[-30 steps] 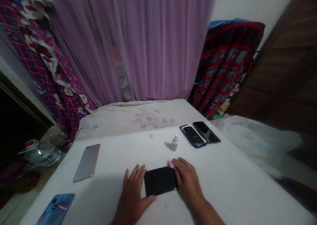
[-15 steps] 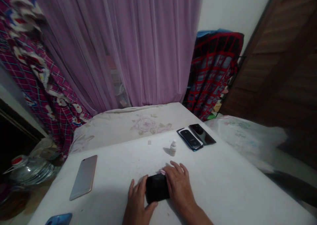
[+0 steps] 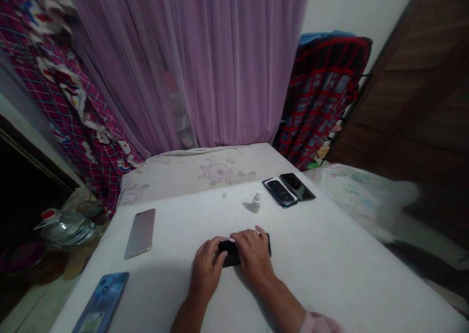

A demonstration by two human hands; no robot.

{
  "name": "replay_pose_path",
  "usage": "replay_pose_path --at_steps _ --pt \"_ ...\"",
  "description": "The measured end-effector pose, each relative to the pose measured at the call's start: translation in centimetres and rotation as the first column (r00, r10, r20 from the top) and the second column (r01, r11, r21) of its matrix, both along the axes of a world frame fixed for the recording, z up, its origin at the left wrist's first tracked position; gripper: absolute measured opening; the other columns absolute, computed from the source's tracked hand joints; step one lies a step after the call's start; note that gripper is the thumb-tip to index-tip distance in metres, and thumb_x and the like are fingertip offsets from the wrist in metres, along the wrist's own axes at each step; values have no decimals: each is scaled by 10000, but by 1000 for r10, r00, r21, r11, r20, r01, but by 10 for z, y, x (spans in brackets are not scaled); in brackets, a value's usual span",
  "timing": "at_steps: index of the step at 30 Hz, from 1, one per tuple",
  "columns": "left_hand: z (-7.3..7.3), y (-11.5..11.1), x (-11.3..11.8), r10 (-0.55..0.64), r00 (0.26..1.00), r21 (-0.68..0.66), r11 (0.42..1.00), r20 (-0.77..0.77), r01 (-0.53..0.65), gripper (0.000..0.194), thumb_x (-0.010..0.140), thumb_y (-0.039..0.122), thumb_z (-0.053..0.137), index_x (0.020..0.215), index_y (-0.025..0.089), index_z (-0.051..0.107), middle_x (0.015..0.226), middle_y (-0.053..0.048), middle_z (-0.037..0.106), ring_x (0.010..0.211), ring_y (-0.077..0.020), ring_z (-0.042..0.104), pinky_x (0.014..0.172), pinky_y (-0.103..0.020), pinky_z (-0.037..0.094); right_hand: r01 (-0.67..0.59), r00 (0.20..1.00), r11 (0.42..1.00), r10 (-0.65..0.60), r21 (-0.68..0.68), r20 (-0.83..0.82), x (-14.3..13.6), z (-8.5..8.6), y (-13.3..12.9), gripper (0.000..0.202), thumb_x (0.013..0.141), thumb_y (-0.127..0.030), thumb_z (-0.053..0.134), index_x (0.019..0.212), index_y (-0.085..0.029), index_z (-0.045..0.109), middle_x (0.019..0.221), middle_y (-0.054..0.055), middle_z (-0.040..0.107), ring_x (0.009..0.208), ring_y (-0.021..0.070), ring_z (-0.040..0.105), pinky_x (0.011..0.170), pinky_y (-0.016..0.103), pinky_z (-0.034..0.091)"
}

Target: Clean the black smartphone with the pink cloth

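A black phone (image 3: 231,258) lies crosswise at the near middle of the white table, partly hidden by both hands. My left hand (image 3: 208,264) grips its left end between thumb and fingers. Over the middle of the phone rests my right hand (image 3: 252,255), its fingers bent round a small pale cloth (image 3: 230,239) that barely shows. A small white bottle (image 3: 256,203) stands beyond the hands. To its right lie a dark phone on a pale piece (image 3: 281,192) and a glossy black phone (image 3: 297,186).
At the left of the table (image 3: 176,225) are a rose-gold phone (image 3: 141,233) and a blue phone (image 3: 104,301). A small pale square (image 3: 224,195) lies near the far edge. A clear bottle with a red cap (image 3: 68,228) is beyond the left edge.
My right hand has slid leftward over the phone, so its right end now shows. The view has shifted, bringing more of the blue phone into sight.
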State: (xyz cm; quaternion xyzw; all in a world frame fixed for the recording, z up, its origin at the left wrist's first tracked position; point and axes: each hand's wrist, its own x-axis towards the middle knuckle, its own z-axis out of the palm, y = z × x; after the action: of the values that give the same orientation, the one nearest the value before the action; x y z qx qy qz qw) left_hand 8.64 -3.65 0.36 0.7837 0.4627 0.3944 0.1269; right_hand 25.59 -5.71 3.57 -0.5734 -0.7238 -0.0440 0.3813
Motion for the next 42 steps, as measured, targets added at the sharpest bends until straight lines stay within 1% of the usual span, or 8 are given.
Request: replay_pose_path --at_steps 5,11,22,26,31,34,40,42 --pt "3 1 -1 13 1000 140 990 -26 -9 218 947 315 487 1072 243 650 914 -26 748 832 -198 705 925 -399 539 -6 1000 1000 6 3 7 -5 5 -8 223 883 -153 518 1050 -249 632 887 13 665 854 183 557 1061 452 176" --pt "7 -1 0 39 999 178 983 -6 -37 224 954 352 490 957 227 676 847 -31 745 779 -187 702 774 -320 568 -53 999 998 52 45 12 -7 11 -10 170 932 -207 521 1053 -257 629 931 3 681 907 176 559 1093 459 120" --pt "6 -1 -1 22 1000 115 993 9 -23 241 948 385 492 961 226 674 815 -22 741 728 -174 702 692 -270 561 166 985 983 -169 83 39 65 -1 -14 271 919 -144 495 1118 -268 630 1110 19 707 1094 217 553 1077 466 171" --pt "9 -3 1 27 1000 95 995 4 -27 251 950 386 480 953 229 675 795 -20 738 705 -172 698 667 -264 556 173 984 980 -177 97 28 47 -3 -16 288 906 -128 500 1125 -263 629 1120 30 707 1140 229 535 1076 470 183" --pt "10 -3 1 -1 1000 139 990 -1 1 244 962 390 479 959 228 662 831 -23 747 728 -173 702 704 -273 554 38 999 995 -39 93 17 -1 -2 -16 232 914 -211 539 1119 -266 630 1094 29 714 1118 223 548 1096 486 148" --pt "9 -3 1 6 1000 150 989 1 -6 240 962 390 483 970 228 660 833 -22 747 728 -174 702 702 -274 555 2 1000 996 -5 94 30 -7 -1 -15 217 918 -238 553 1116 -277 633 1077 19 718 1114 220 552 1102 487 130" --pt "11 -3 1 1 1000 98 995 -8 0 254 956 389 476 945 228 674 801 -20 741 711 -172 700 681 -267 551 113 989 992 -118 57 93 39 0 -18 312 897 -136 530 1142 -295 640 1144 21 695 1153 222 548 1100 485 171" --pt "10 -2 1 8 1000 83 996 -3 -7 258 950 397 481 949 227 676 797 -22 741 711 -175 699 687 -270 553 150 985 987 -154 54 80 55 -5 -17 338 903 -120 497 1161 -286 640 1168 38 687 1133 213 570 1087 469 239"
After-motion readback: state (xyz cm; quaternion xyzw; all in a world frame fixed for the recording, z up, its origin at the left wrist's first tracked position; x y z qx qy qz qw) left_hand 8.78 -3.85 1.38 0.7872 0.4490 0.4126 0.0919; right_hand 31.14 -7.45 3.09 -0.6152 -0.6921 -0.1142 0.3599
